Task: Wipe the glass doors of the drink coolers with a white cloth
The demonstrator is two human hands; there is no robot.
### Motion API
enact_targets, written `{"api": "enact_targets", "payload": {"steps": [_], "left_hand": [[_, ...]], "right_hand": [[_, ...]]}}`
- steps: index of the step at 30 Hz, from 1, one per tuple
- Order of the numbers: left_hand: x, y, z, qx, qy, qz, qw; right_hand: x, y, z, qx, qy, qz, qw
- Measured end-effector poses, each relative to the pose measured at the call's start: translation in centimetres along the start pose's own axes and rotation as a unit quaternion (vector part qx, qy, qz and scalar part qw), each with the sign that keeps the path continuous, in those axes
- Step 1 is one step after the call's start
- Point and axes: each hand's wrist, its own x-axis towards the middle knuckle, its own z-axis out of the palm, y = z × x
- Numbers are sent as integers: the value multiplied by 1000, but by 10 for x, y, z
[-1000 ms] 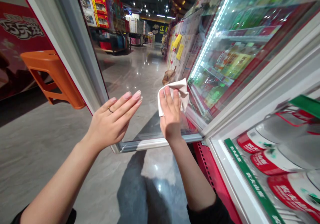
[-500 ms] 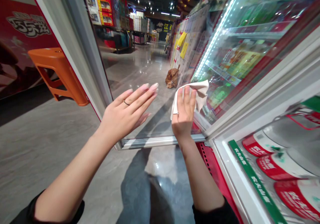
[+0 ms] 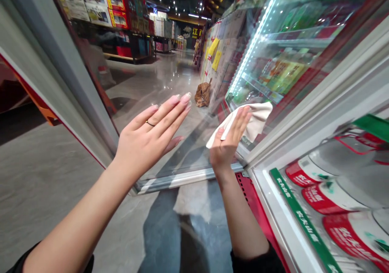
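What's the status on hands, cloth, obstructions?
Right hand flat on white cloth, against glass door. Left hand open, no cloth; glass contact unclear. Door frame close on cloth's right.

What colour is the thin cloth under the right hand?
The thin cloth is off-white; the head view shows it.

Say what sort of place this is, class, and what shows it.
Probably a shop or supermarket: boxed goods on a rack beyond the glass door, bottled drinks on lit shelves, and large red-labelled bottles at right.
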Motion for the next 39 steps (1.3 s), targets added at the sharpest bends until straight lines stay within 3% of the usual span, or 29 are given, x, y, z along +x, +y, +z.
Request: {"api": "enact_targets", "payload": {"steps": [3,7,11,16,18,22,24,28,31,35,39], "left_hand": [[2,0,-2,19,-5,16,1000],[5,-4,2,44,-7,31,999],[8,-15,13,40,3,41,998],[16,-33,27,14,9,41,999],[21,-42,33,4,14,45,999],[29,-61,47,-8,19,57,998],[33,-70,54,-9,20,61,998],[39,-82,62,-6,12,63,998],[41,-86,62,17,-17,52,998],[41,-93,64,78,-36,53,995],[40,-98,68,102,-5,82,991]], "right_hand": [[-10,-4,5,-36,-55,-40,997],[-40,22,5,-83,-114,-112,984],[-48,50,8,-100,-69,-63,991],[-25,43,22,-97,-57,-1,994],[-16,35,26,-98,-101,-17,990],[-8,36,29,-90,-219,-110,965],[-10,48,27,-97,-214,-105,966],[-11,74,23,-117,-106,6,987],[-2,77,27,-102,-78,39,991],[4,56,36,-84,-134,-8,987],[-16,52,32,-80,-188,-81,976]]}}
